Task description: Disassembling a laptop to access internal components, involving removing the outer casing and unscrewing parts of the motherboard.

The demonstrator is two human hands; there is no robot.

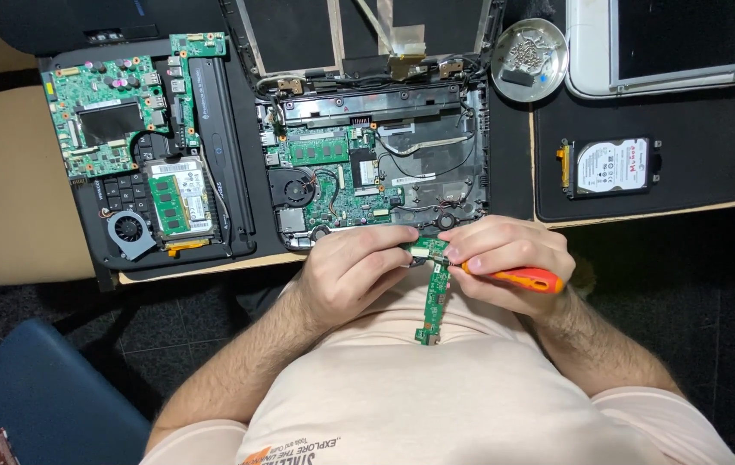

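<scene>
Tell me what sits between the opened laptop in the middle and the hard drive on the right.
In the head view, a bare strip of black mat separates the opened laptop from the hard drive; the round metal dish of screws lies farther back.

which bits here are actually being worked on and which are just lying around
In hand:
- narrow green circuit board, pinched by left hand
- orange-handled screwdriver, in right hand
- opened laptop base, right behind the hands

Lying about:
- second stripped laptop
- hard drive
- metal screw dish
- white device
</scene>
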